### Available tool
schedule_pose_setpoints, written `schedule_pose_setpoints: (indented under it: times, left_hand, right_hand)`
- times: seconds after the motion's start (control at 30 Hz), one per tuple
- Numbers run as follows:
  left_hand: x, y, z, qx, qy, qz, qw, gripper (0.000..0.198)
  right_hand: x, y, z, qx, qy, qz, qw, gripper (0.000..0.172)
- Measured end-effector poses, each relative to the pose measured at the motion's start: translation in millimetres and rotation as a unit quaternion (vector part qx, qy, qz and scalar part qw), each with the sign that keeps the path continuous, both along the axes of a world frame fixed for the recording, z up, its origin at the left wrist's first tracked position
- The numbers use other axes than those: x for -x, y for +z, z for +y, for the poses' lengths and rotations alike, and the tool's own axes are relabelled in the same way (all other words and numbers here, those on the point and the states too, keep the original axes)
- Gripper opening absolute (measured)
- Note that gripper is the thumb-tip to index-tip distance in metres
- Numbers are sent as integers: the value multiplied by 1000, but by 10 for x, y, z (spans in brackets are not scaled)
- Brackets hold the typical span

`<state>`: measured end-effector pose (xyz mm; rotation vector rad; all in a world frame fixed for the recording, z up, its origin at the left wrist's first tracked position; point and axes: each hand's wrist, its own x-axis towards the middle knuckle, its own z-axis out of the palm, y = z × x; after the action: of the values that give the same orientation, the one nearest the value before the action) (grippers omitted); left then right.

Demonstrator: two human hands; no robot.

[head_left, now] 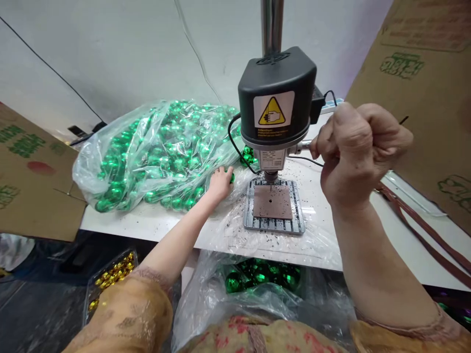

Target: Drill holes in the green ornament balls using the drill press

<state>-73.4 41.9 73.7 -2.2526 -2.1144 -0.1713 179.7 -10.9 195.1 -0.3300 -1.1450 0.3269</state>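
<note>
My left hand is at the front right edge of a clear plastic bag full of shiny green balls. Its fingers curl over one faceted green ball, which is mostly hidden behind them. My right hand is raised and closed in a fist around the feed handle of a small black bench drill press. Below the chuck, a brown square board with a dark hole lies on the slotted metal base. No ball sits on the board.
The bag covers the table's left part. Dark shavings are scattered around the base. Cardboard boxes flank the table. Below its front edge, an open plastic bag holds more green balls. Gold balls fill a container at lower left.
</note>
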Motion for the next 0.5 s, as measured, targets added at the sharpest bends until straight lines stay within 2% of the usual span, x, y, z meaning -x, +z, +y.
schedule_pose_setpoints:
  times: [0.07,0.1,0.13,0.2,0.3,0.37,0.43,0.5]
  left_hand:
    - [46,14,-38,-59,-2,-117,991,43]
    - [63,28,-71,-99,-3,-199,975,45]
    - [69,46,-116,-134,-6,-291,947,47]
    - [34,87,-238,-158,-18,-483,861,51]
    - [-142,127,-457,-58,-42,-706,705,54]
    - [-300,116,-576,18,-36,-777,628,52]
    - [-443,71,-646,58,-19,-806,588,53]
    - [-542,6,-670,71,2,-813,578,58]
  right_hand:
    - [1,-4,-2,3,-3,-1,1000,48]
    - [1,-7,-4,5,-2,0,1000,48]
    - [1,-9,-8,5,0,2,1000,47]
    - [0,-14,-18,5,4,5,1000,47]
    - [1,-15,-34,9,6,2,1000,47]
    - [6,-13,-42,11,8,3,1000,47]
    - [12,-11,-45,7,12,7,1000,46]
    - [17,-11,-46,2,11,8,1000,46]
